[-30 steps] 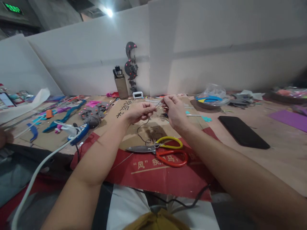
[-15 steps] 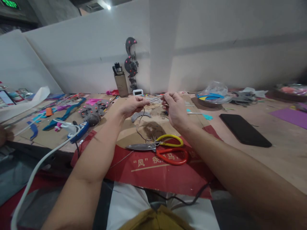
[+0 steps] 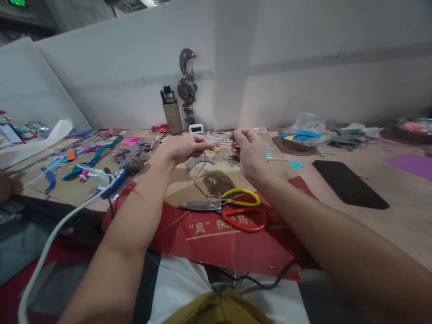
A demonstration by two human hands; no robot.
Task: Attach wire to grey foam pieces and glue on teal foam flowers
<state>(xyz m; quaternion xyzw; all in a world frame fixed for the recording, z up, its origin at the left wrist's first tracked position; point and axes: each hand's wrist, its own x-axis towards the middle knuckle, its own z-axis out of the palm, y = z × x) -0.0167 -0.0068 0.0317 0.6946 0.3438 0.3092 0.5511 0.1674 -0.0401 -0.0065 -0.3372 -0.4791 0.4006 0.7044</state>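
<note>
Grey yarn (image 3: 221, 140) is stretched in the air between my two hands. My left hand (image 3: 189, 147) pinches it at one side, and a loose length hangs below toward the scissors. My right hand (image 3: 249, 150) grips the other side, fingers curled; its fingertips are partly hidden. Under the hands lie a grey crescent-shaped piece (image 3: 200, 162) and a small patch of fine toothed or woven strands (image 3: 225, 155). Scissors (image 3: 202, 205) with one yellow and one red handle rest on the red printed sheet (image 3: 216, 245), nearest my body.
A bottle (image 3: 172, 114) and small white clock (image 3: 196, 128) stand by the wall. Left are a yarn ball (image 3: 134, 165), blue glue gun (image 3: 114, 183) and white cable (image 3: 56, 238). Right are a black phone (image 3: 349, 184) and a plastic-wrapped bowl (image 3: 300, 141). Another person's hand (image 3: 5, 186) shows far left.
Both hands keep hold of the yarn in nearly the same place. The strands between them sit slightly differently. The whole view has shifted a little.
</note>
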